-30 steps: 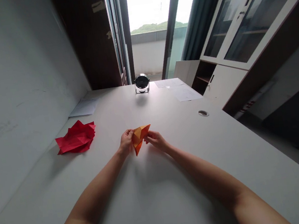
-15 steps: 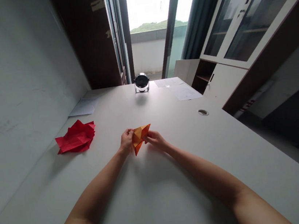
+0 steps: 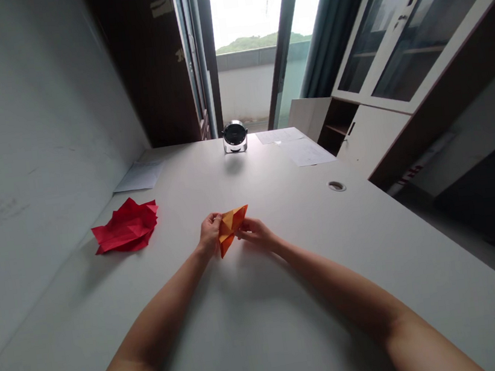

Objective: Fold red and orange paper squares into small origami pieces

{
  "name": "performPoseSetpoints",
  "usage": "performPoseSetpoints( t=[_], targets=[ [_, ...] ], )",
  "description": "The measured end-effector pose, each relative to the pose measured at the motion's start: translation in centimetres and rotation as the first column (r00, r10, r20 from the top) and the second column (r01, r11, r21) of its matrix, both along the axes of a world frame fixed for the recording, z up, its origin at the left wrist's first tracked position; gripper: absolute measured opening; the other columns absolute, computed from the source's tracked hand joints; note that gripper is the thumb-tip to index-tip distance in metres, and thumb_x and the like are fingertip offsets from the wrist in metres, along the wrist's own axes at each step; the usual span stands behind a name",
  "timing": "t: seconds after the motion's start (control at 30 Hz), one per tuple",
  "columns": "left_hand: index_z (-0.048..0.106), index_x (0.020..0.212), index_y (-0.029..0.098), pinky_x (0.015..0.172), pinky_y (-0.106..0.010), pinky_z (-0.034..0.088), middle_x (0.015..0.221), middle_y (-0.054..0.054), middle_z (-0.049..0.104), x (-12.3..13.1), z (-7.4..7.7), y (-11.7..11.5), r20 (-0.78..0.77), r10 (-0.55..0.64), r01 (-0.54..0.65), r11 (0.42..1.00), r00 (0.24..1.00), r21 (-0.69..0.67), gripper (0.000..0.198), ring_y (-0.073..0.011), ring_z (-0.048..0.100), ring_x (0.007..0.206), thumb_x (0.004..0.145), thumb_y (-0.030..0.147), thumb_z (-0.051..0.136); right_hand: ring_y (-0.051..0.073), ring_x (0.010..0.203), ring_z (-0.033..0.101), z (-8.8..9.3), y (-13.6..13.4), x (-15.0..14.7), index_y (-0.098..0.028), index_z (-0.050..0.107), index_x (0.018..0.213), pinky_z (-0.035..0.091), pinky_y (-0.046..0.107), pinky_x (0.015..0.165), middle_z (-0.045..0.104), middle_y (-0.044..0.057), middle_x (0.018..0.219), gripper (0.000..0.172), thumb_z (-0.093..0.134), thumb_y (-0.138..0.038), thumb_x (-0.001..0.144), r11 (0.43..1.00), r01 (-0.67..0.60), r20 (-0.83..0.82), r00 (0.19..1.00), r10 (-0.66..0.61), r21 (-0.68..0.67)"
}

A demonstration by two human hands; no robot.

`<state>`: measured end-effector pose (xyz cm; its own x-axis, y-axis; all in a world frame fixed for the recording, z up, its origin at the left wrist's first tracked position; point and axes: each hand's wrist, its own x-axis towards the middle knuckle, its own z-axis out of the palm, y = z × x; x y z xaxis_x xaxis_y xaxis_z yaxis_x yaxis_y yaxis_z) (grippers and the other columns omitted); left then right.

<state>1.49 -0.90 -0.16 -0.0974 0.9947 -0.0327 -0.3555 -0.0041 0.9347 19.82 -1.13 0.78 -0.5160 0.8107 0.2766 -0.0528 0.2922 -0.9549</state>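
Note:
A folded piece of orange origami paper (image 3: pixel 231 224) is held up between my two hands, a little above the white table. My left hand (image 3: pixel 210 232) pinches its left side, thumb in front. At its right side is my right hand (image 3: pixel 256 232), closed on the edge, with some fingertips hidden behind the paper. One pointed corner sticks out to the upper right and another points down. Creased red paper (image 3: pixel 129 225) lies to the left, apart from both hands.
The white table (image 3: pixel 329 248) meets a wall at the left. Toward the back stand a small round black fan-like device (image 3: pixel 235 136) and white sheets (image 3: pixel 309 152) at right, with another sheet (image 3: pixel 139 176) at left. A round cable hole (image 3: pixel 336 186) is at the right.
The orange paper has tilted slightly, its lower point shifting a little left. My right hand's fingers have moved slightly along its right edge. The red paper stays put.

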Motion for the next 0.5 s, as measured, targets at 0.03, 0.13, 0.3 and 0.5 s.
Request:
performPoseSetpoints(
  t=[0.03, 0.13, 0.3, 0.5],
  targets=[
    [0.057, 0.086, 0.018, 0.058, -0.025, 0.050, 0.074, 0.001, 0.062, 0.0, -0.1, 0.0, 0.002, -0.003, 0.003, 1.000, 1.000, 0.002, 0.038, -0.0126, 0.059, 0.063, 0.076, 0.050, 0.075, 0.017, 0.071, 0.063, 0.0, 0.0, 0.0, -0.015, 0.068, 0.097, 0.053, 0.031, 0.068, 0.068, 0.006, 0.082, 0.037, 0.072, -0.048, 0.082, 1.000, 0.001, -0.003, 1.000, -0.001, 0.000],
    [0.058, 0.088, 0.018, 0.059, -0.025, 0.051, 0.076, 0.000, 0.063, -0.1, -0.3, 0.1, 0.001, -0.010, 0.010, 1.000, 1.000, 0.001, 0.037, -0.0132, 0.060, 0.064, 0.077, 0.050, 0.074, 0.017, 0.070, 0.064, 0.0, 0.0, -0.1, -0.015, 0.068, 0.098, 0.054, 0.031, 0.067, 0.069, 0.006, 0.083, 0.033, 0.071, -0.044, 0.082, 1.000, 0.007, -0.031, 0.999, -0.008, -0.013],
    [0.060, 0.088, 0.017, 0.062, -0.025, 0.050, 0.077, -0.002, 0.066, -0.1, -0.1, 0.2, -0.042, -0.033, 0.033, 0.999, 0.999, -0.005, 0.038, -0.0143, 0.062, 0.067, 0.077, 0.050, 0.075, 0.015, 0.063, 0.062, -0.3, 0.3, -0.4, -0.016, 0.068, 0.091, 0.053, 0.029, 0.061, 0.070, 0.005, 0.078, 0.023, 0.069, -0.036, 0.079, 0.996, 0.056, -0.049, 0.997, -0.059, -0.070],
    [0.065, 0.086, 0.017, 0.067, -0.026, 0.050, 0.079, -0.003, 0.067, -0.1, 0.0, 0.0, -0.102, -0.049, 0.055, 0.997, 0.994, 0.053, 0.038, -0.0146, 0.061, 0.071, 0.077, 0.053, 0.074, 0.018, 0.069, 0.065, -1.1, 0.8, -0.4, -0.015, 0.072, 0.089, 0.052, 0.031, 0.065, 0.073, 0.006, 0.081, 0.023, 0.066, -0.036, 0.082, 0.995, 0.062, -0.031, 0.997, -0.065, -0.084]
  ],
)
